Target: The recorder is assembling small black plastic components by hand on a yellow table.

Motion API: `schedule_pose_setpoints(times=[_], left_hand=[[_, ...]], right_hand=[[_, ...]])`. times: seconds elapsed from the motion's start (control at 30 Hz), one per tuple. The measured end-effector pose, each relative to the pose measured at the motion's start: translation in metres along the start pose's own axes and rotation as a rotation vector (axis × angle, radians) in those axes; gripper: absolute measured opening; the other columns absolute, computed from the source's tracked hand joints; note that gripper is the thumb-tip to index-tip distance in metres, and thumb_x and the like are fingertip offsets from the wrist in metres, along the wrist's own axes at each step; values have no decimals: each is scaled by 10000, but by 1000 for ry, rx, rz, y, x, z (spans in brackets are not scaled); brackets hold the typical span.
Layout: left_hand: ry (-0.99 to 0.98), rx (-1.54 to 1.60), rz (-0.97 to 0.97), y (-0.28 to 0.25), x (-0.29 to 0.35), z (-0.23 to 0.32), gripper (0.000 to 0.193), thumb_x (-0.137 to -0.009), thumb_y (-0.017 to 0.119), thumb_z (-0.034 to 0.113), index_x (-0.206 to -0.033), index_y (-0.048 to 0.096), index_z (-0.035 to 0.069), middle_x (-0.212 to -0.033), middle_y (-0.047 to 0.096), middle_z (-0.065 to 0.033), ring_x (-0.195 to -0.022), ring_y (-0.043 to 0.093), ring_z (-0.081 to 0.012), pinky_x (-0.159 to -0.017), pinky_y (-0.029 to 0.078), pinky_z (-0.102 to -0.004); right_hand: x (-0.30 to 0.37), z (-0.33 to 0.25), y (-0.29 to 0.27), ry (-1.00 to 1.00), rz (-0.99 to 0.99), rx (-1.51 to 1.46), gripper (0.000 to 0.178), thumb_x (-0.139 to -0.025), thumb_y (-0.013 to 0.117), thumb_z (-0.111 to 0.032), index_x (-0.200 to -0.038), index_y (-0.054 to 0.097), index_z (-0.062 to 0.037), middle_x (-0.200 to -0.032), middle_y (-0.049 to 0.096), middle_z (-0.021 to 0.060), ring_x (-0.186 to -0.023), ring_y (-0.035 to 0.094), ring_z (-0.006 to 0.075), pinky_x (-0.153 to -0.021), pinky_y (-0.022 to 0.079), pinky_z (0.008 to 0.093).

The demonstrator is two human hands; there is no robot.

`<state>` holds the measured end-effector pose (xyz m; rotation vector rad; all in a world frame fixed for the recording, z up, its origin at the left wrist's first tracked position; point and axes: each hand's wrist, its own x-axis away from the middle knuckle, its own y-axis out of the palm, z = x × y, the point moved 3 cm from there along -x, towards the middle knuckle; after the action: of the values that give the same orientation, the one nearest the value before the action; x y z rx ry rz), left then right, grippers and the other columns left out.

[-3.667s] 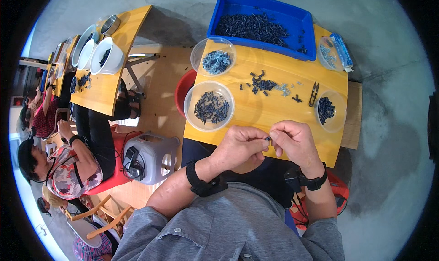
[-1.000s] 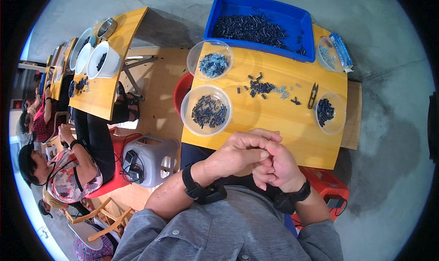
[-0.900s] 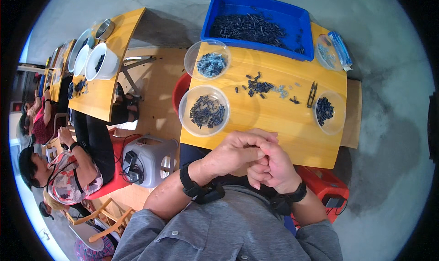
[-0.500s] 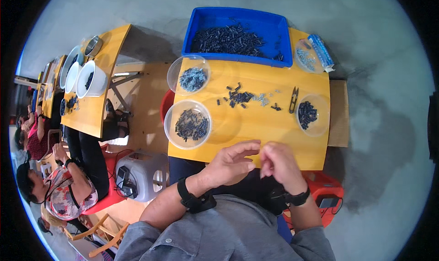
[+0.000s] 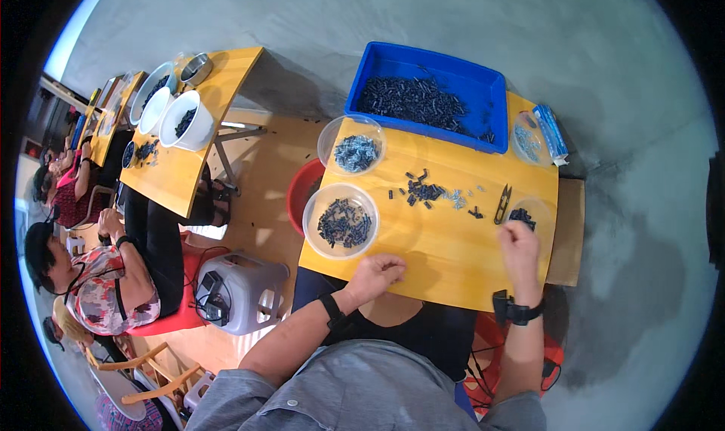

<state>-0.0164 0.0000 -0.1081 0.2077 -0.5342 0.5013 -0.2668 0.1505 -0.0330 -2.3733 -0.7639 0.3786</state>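
Observation:
My left hand (image 5: 374, 277) is at the table's front edge, its fingers curled in toward the thumb. Whatever it may pinch is too small to make out. My right hand (image 5: 520, 256) is over the right side of the table, fingers bunched together, and what they may hold is hidden. It partly covers a clear round bowl (image 5: 541, 211) of small black cylindrical parts. Just left of that bowl lie black thread snips (image 5: 502, 204). A loose heap of black parts (image 5: 421, 190) and small pale pieces (image 5: 457, 198) lies mid-table. Nearest my left hand stands a clear bowl (image 5: 308, 229) with black parts.
A blue tray (image 5: 483, 106) of black parts stands at the back. A clear tub (image 5: 327, 146) holds blue-grey pieces; a small container (image 5: 526, 140) and blue box (image 5: 550, 133) are back right. A red bucket (image 5: 300, 201) is beside the table. People sit at tables to the left.
My hands, close together before, have parted. The right one has moved right and forward to the right-hand bowl, while the left stays near the front edge, its fingers more curled. The view has shifted.

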Motion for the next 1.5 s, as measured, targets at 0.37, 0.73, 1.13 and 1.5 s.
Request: schedule_pose_setpoints(times=[0.37, 0.73, 1.13, 1.5], left_hand=[[21, 22, 44, -1, -3, 4, 203, -866, 609, 215, -944, 647, 31, -725, 647, -49, -617, 601, -85, -440, 474, -231], [55, 22, 33, -1, -8, -2, 171, -880, 590, 148, -923, 639, -10, -713, 645, -59, -628, 615, -105, -586, 520, -246], [74, 225, 8, 4, -9, -4, 255, -915, 558, 159, -1124, 574, 13, -877, 621, -44, -729, 614, -109, -654, 515, -253], [177, 310, 14, 23, 11, 38, 296, -907, 577, 179, -1158, 564, 23, -902, 620, -49, -767, 592, -102, -657, 493, -237]], right_hand=[[-11, -50, 138, -140, -212, 97, 231, -773, 655, -133, -960, 600, -8, -667, 610, 146, -586, 607, 239, -546, 467, 334], [-21, -55, 157, -269, -153, 227, 213, -775, 646, -177, -948, 603, -60, -684, 629, 151, -646, 625, 319, -592, 483, 424], [31, -47, 124, 46, -256, -443, 178, -830, 603, -24, -994, 574, 35, -798, 641, 96, -633, 631, 145, -559, 504, 264], [54, -47, 93, 190, -357, -871, 173, -857, 535, 49, -1029, 550, 47, -862, 626, 89, -677, 614, 128, -614, 528, 255]])
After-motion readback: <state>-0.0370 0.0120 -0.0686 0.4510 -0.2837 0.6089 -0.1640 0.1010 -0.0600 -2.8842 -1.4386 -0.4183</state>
